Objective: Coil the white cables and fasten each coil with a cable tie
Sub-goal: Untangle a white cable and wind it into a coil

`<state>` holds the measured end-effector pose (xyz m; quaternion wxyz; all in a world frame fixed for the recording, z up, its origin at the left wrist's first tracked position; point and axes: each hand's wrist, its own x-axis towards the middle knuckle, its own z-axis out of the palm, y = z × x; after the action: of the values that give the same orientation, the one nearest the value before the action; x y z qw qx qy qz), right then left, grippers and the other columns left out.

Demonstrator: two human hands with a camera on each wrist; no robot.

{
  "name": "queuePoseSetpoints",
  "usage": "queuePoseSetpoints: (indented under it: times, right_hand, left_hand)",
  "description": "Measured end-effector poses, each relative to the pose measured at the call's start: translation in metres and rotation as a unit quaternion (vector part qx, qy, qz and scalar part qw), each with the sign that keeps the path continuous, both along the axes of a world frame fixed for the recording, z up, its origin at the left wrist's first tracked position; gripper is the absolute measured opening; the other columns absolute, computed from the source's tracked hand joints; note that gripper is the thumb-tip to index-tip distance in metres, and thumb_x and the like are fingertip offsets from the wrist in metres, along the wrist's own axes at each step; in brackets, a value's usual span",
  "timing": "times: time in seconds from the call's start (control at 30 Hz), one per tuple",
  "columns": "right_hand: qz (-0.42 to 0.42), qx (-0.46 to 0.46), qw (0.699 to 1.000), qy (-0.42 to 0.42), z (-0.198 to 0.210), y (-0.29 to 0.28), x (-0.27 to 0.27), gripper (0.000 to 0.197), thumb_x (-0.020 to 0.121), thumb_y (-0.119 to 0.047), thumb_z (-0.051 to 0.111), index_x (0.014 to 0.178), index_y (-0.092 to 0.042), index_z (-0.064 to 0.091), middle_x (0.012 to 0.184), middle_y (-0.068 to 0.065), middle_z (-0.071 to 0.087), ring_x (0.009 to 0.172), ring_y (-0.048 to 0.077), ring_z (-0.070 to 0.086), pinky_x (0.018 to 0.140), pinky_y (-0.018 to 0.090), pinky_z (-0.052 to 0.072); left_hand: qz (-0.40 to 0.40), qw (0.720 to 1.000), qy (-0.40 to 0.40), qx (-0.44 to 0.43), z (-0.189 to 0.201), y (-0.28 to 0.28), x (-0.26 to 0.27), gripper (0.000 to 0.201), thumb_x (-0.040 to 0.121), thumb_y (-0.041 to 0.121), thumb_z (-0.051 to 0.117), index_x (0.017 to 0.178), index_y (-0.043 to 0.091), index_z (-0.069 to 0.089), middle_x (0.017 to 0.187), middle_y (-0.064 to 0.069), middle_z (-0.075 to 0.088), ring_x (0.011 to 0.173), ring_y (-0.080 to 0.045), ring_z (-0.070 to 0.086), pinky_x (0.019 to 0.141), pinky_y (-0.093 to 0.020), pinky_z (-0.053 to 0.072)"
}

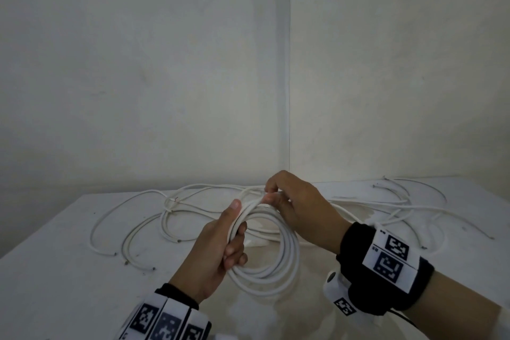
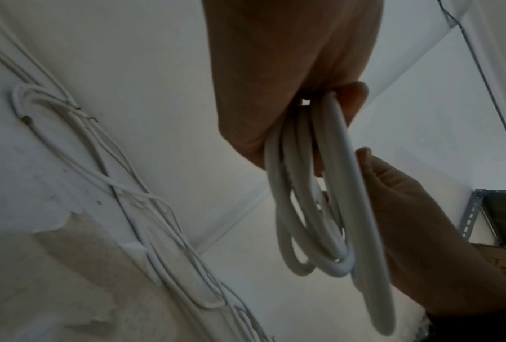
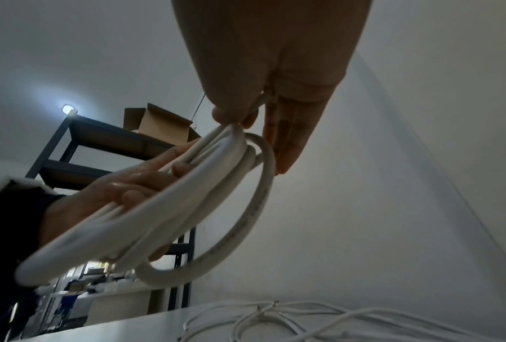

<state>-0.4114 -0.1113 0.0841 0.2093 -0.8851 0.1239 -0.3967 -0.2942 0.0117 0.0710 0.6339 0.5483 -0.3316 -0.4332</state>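
A thick white cable wound into a coil [image 1: 278, 265] hangs above the white table [image 1: 55, 270]. My left hand [image 1: 220, 240] grips the coil's left side, thumb on top and fingers curled round the strands [image 2: 310, 185]. My right hand [image 1: 287, 201] pinches the coil's top where the strands bunch, thumb and forefinger closed on them [image 3: 234, 125]. Whether a cable tie is in that pinch I cannot tell. The coil [image 3: 164, 208] shows several loops in the right wrist view.
Several thinner loose white cables [image 1: 171, 218] sprawl over the table behind the hands, more at the right [image 1: 400, 207]. White walls meet in a corner behind. A dark metal shelf with an open cardboard box [image 3: 158, 125] stands in the room.
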Motion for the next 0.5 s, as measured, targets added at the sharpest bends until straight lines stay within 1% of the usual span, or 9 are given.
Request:
queuePoseSetpoints:
  times: [0.03, 0.07, 0.13, 0.17, 0.23, 0.33, 0.37, 0.43, 0.5]
  right_hand:
    - [-0.010, 0.009, 1.000, -0.008, 0.002, 0.000, 0.000, 0.045, 0.083, -0.046, 0.044, 0.086, -0.003, 0.055, 0.080, 0.001, 0.053, 0.064, 0.010, 0.044, 0.063, 0.021, 0.037]
    - [-0.020, 0.022, 0.999, -0.014, 0.005, 0.000, 0.000, 0.042, 0.084, -0.042, 0.044, 0.086, -0.001, 0.055, 0.077, 0.001, 0.053, 0.064, 0.015, 0.049, 0.064, 0.027, 0.040]
    - [-0.033, 0.055, 0.998, -0.027, 0.010, -0.001, -0.001, 0.037, 0.089, -0.038, 0.049, 0.084, -0.001, 0.054, 0.072, 0.002, 0.056, 0.066, 0.026, 0.059, 0.067, 0.042, 0.049]
    - [-0.037, 0.075, 0.996, -0.037, 0.012, -0.002, -0.002, 0.030, 0.091, -0.033, 0.051, 0.082, -0.005, 0.052, 0.072, 0.003, 0.058, 0.066, 0.027, 0.063, 0.068, 0.046, 0.051]
    - [-0.053, 0.111, 0.991, -0.058, 0.015, -0.006, -0.004, 0.019, 0.091, -0.026, 0.052, 0.077, -0.014, 0.047, 0.074, 0.007, 0.062, 0.065, 0.023, 0.066, 0.069, 0.048, 0.053]
    - [-0.055, 0.137, 0.987, -0.060, 0.014, -0.008, -0.007, 0.019, 0.091, -0.025, 0.052, 0.075, -0.018, 0.045, 0.073, 0.006, 0.063, 0.065, 0.023, 0.067, 0.067, 0.040, 0.055]
    - [-0.041, 0.146, 0.987, -0.050, 0.012, -0.007, -0.008, 0.019, 0.091, -0.024, 0.052, 0.074, -0.020, 0.045, 0.071, 0.004, 0.063, 0.066, 0.022, 0.066, 0.066, 0.036, 0.054]
    - [-0.007, 0.162, 0.987, -0.020, 0.006, -0.006, -0.010, 0.019, 0.091, -0.026, 0.050, 0.074, -0.022, 0.044, 0.074, 0.007, 0.065, 0.069, 0.016, 0.064, 0.064, 0.024, 0.050]
    - [0.025, 0.162, 0.986, 0.005, 0.003, -0.003, -0.013, 0.019, 0.090, -0.034, 0.046, 0.076, -0.021, 0.046, 0.080, 0.008, 0.067, 0.072, 0.009, 0.061, 0.065, 0.016, 0.046]
  left_hand:
    - [-0.004, 1.000, -0.001, -0.003, 0.001, 0.000, -0.001, 0.044, 0.075, 0.052, 0.049, 0.066, 0.009, 0.048, 0.039, 0.003, 0.026, 0.032, -0.009, 0.023, 0.043, -0.023, 0.036]
    - [-0.007, 1.000, 0.001, -0.007, 0.002, -0.001, -0.001, 0.043, 0.075, 0.051, 0.049, 0.067, 0.009, 0.048, 0.039, 0.004, 0.026, 0.032, -0.009, 0.024, 0.043, -0.023, 0.036]
    - [-0.012, 1.000, 0.002, -0.012, 0.005, -0.002, -0.002, 0.041, 0.076, 0.050, 0.050, 0.067, 0.009, 0.048, 0.039, 0.004, 0.026, 0.032, -0.009, 0.024, 0.043, -0.022, 0.036]
    - [-0.014, 1.000, 0.000, -0.013, 0.007, -0.002, -0.002, 0.041, 0.075, 0.049, 0.050, 0.067, 0.009, 0.048, 0.039, 0.004, 0.026, 0.032, -0.009, 0.024, 0.043, -0.022, 0.037]
    - [-0.016, 1.000, -0.007, -0.015, 0.008, -0.002, -0.003, 0.040, 0.075, 0.048, 0.050, 0.065, 0.009, 0.048, 0.038, 0.004, 0.026, 0.031, -0.009, 0.025, 0.043, -0.022, 0.037]
    - [-0.006, 1.000, -0.009, -0.018, 0.006, 0.000, -0.001, 0.039, 0.073, 0.048, 0.051, 0.062, 0.010, 0.046, 0.037, 0.004, 0.026, 0.030, -0.009, 0.025, 0.043, -0.021, 0.037]
    - [0.000, 1.000, -0.003, -0.019, 0.005, 0.000, 0.000, 0.040, 0.072, 0.048, 0.051, 0.061, 0.010, 0.045, 0.037, 0.004, 0.026, 0.030, -0.009, 0.024, 0.043, -0.021, 0.037]
    - [0.008, 1.000, 0.013, -0.021, 0.003, 0.001, 0.002, 0.040, 0.071, 0.049, 0.050, 0.058, 0.012, 0.042, 0.036, 0.004, 0.025, 0.029, -0.008, 0.023, 0.044, -0.022, 0.036]
    - [0.007, 0.999, 0.029, -0.025, 0.002, 0.003, 0.003, 0.041, 0.070, 0.049, 0.049, 0.057, 0.012, 0.041, 0.034, 0.005, 0.024, 0.028, -0.008, 0.022, 0.043, -0.022, 0.037]
